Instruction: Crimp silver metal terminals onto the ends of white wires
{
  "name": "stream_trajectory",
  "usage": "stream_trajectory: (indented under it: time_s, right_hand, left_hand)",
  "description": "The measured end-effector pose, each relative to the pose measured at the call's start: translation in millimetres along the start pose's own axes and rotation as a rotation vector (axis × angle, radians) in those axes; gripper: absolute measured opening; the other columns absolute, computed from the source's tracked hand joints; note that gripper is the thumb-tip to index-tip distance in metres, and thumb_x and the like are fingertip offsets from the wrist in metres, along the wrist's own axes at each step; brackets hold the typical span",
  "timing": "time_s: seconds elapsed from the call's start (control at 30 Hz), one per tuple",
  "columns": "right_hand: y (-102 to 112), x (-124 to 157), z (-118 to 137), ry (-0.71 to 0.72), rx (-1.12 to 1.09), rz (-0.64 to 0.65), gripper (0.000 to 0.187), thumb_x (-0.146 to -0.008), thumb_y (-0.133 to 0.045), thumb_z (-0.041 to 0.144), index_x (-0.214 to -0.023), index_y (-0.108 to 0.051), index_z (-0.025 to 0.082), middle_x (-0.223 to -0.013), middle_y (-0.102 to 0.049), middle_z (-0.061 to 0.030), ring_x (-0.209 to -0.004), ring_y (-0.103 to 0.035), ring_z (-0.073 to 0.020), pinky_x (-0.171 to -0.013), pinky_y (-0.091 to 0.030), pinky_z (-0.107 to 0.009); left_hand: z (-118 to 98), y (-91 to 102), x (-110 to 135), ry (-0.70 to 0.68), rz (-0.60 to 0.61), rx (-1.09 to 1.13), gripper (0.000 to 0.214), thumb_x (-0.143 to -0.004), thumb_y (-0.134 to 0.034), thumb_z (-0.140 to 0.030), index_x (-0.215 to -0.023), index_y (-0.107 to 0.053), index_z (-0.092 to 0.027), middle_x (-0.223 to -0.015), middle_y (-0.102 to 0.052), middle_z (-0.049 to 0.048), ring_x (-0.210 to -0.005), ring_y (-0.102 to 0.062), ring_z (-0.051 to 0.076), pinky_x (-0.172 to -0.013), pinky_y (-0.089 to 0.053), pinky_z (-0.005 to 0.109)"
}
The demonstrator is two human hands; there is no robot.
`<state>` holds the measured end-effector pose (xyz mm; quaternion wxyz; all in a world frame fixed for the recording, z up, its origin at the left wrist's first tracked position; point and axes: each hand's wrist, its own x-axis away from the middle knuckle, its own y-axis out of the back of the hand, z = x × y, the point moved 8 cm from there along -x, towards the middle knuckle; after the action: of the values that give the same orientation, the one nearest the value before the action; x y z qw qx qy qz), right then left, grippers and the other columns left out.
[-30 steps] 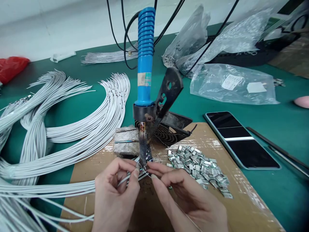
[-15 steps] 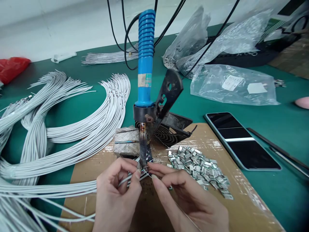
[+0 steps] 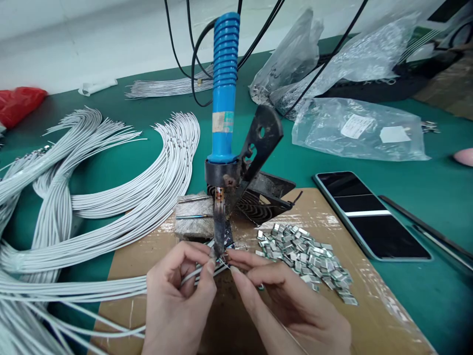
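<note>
1. Grip, left: your left hand makes a narrow pinch, thumb and fingers closed on a few thin white insulated wires, their ends led in toward the iron tip.
2. Grip, right: your right hand is also in a narrow pinch, holding a fine silvery strand that trails down past the wrist. You cannot tell from this view what sits between the fingertips at the tip.
3. Work point: the wire ends lie just below the scorched metal shaft of a blue-handled soldering iron, which stands upright in a black metal stand, above a brown cardboard sheet.
4. Done, as judged: long bundles of white insulated wires lie at your left on the green bench mat. Small metal pieces seem to show on some ends at the far left, but they are too small to confirm.
5. Left, as judged: a loose heap of small rectangular silver metal clips lies on the cardboard just beside your right hand, and it looks plentiful.
</note>
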<state>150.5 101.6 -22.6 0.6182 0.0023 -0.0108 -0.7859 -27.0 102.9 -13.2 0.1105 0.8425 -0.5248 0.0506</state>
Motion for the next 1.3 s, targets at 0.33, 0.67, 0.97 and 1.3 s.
stream_trajectory:
  time_s: [0.33, 0.67, 0.97, 1.3]
  right_hand:
    - [-2, 3, 0, 0.039, -0.022, -0.002, 0.017, -0.085, -0.081, 0.016, -0.072, -0.077, 0.027, -0.101, -0.088, -0.0038, -0.085, -0.085, -0.0183, -0.081, -0.064, -0.019]
    - [-6, 9, -9, -0.007, -0.04, 0.014, 0.019, -0.091, -0.077, 0.019, -0.074, -0.074, 0.026, -0.106, -0.087, -0.0012, -0.09, -0.085, -0.0158, -0.085, -0.061, -0.015]
    - [40, -3, -15, -0.022, -0.02, -0.116, 0.012, -0.095, -0.079, 0.035, -0.086, -0.076, 0.028, -0.072, -0.075, 0.0042, -0.066, -0.072, -0.0085, -0.067, -0.058, -0.008]
    - [96, 0, -62, -0.101, 0.031, 0.014, 0.055, -0.102, -0.053, 0.064, -0.094, -0.09, 0.024, -0.095, -0.089, -0.0094, -0.085, -0.084, -0.0249, -0.078, -0.069, -0.029]
  left_hand:
    - [2, 1.0, 1, -0.005, -0.006, -0.008, 0.011, -0.07, -0.077, -0.018, -0.063, -0.07, -0.022, -0.078, -0.075, 0.0026, -0.074, -0.07, 0.017, -0.046, -0.04, 0.014]
    - [14, 3.1, -2, 0.004, 0.086, -0.011, 0.014, -0.077, -0.078, -0.015, -0.067, -0.071, -0.021, -0.076, -0.076, 0.0002, -0.071, -0.067, 0.013, -0.066, -0.052, 0.015]
    - [29, 7.7, 7, 0.078, 0.065, 0.034, 0.014, -0.071, -0.08, -0.016, -0.064, -0.068, -0.019, -0.081, -0.072, 0.001, -0.067, -0.061, 0.01, -0.053, -0.04, 0.012]
    - [57, 11.9, 41, 0.121, 0.116, 0.059, 0.014, -0.075, -0.082, -0.025, -0.066, -0.073, -0.02, -0.078, -0.072, 0.0019, -0.059, -0.054, 0.009, -0.05, -0.033, 0.015]
